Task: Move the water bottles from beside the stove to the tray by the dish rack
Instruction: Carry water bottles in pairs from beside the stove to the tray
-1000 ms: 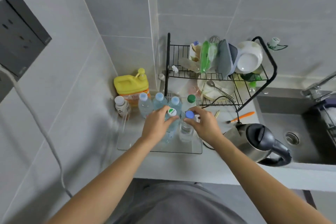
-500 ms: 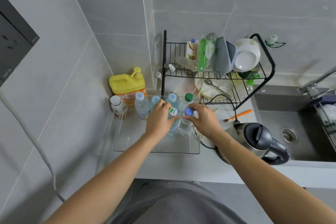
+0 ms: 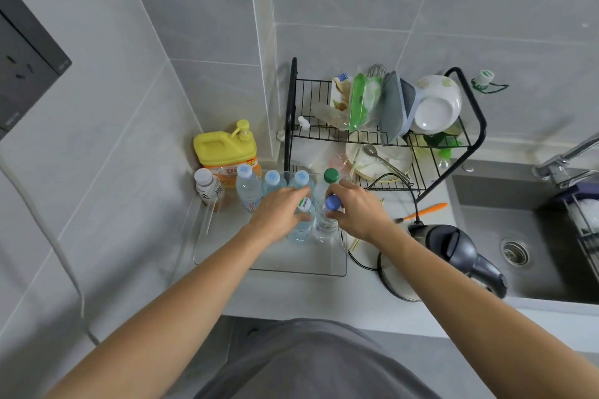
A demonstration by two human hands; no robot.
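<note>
Left hand (image 3: 281,211) wraps the green-label bottle (image 3: 303,220), right hand (image 3: 358,209) pinches the blue-capped bottle (image 3: 328,219) at its neck, both upright and touching inside the tray (image 3: 269,264), directly under the hands beside the rack (image 3: 385,136).

The tray (image 3: 227,264) sits at the counter's (image 3: 308,295) back-left corner, holding bottles (image 3: 248,191); the dish rack (image 3: 382,139) stands behind, the kettle (image 3: 431,256) right, the sink (image 3: 531,236) beyond.
</note>
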